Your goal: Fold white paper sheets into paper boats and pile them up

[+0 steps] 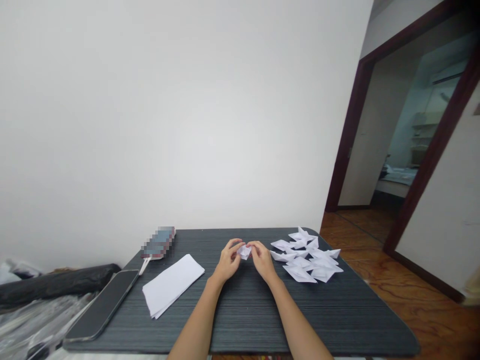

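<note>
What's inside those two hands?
A small folded white paper, pinched between the left hand and the right hand. The fingers cover its side edges and its underside.

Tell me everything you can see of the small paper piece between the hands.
The paper piece is small, white and creased, folded into a compact shape whose exact form is too small to tell. It is held over the dark table, pinched between the fingertips of the left hand and right hand.
</note>
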`<state>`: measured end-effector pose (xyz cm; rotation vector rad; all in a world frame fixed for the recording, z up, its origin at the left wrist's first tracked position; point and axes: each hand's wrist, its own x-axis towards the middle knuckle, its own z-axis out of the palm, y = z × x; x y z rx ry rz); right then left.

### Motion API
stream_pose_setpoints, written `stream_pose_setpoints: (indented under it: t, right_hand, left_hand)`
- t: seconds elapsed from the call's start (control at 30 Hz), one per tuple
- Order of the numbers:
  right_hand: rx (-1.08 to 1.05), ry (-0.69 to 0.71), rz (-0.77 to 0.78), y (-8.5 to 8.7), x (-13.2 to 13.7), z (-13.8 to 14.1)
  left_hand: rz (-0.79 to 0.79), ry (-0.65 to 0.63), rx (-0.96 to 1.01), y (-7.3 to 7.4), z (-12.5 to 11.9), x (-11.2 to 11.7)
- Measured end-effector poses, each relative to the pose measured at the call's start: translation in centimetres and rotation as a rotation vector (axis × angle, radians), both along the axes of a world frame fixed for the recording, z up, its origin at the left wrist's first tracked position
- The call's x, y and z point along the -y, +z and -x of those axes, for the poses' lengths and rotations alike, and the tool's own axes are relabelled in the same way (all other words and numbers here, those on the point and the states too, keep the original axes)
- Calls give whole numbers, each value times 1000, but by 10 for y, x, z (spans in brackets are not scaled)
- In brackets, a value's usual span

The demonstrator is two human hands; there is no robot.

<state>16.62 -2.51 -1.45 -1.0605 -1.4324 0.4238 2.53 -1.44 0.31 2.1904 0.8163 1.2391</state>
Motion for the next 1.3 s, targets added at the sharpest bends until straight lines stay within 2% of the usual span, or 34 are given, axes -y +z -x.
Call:
stream_pose_setpoints:
  t: [0.23,0.4,0.63,0.93,1.13,1.3]
  right_hand:
    - [85,-27,-51,9,9,0]
    - [82,-12,-52,9,9,0]
    - [83,1,-64,5,8,1]
    - [98,39,-72,5,9,3]
    - [171,21,-97,4,11,5]
    - [202,-23,-105,5,12,5]
  left_hand:
    - [10,-64,-8,1,-1,5]
    - [18,-86,11,-1,-2,4]
    - [-99,-38,-33,-2,-2,1]
    - [-157,22,-91,-1,-1,1]
    - [-262,67,-277,-2,2,0]
    - [-352,144,-324,-4,3,1]
